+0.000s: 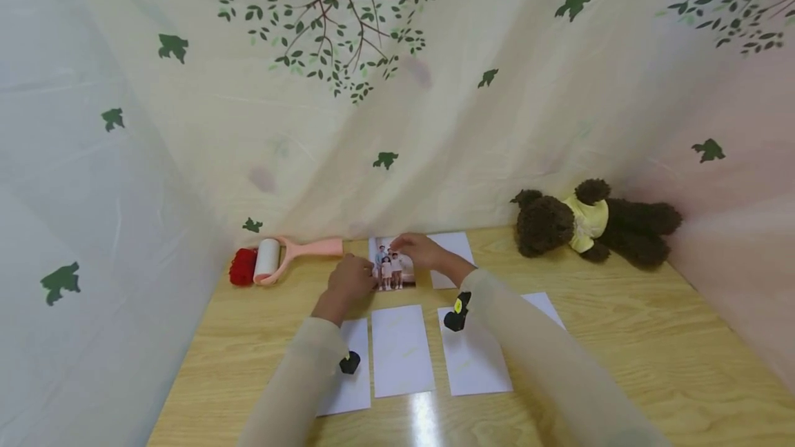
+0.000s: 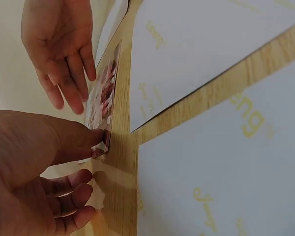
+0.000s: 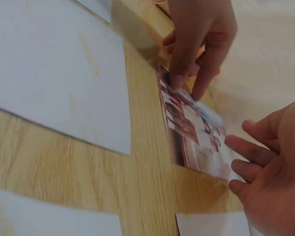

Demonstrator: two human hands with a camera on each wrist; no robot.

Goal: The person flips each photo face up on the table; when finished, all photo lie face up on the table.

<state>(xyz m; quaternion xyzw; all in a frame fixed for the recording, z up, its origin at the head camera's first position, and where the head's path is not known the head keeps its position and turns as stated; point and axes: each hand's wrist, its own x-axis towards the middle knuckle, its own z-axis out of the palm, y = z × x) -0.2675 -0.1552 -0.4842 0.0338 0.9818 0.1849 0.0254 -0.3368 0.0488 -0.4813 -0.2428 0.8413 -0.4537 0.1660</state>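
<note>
A family photo (image 1: 394, 273) lies picture side up at the back of the wooden table, between both hands. My left hand (image 1: 352, 277) is at its left edge; in the left wrist view the thumb and a finger of the left hand (image 2: 34, 162) pinch the near corner of the photo (image 2: 104, 98). My right hand (image 1: 422, 251) is at the upper right of the photo. In the right wrist view the right hand (image 3: 275, 167) has its fingers extended, their tips at the edge of the photo (image 3: 191, 128).
White sheets with faint yellow print, one of them (image 1: 402, 352), lie in a row in front; another (image 1: 453, 254) lies right of the photo. A pink-handled roller (image 1: 317, 247) and a red object (image 1: 242, 267) lie left. A brown teddy bear (image 1: 546, 225) lies at the back right.
</note>
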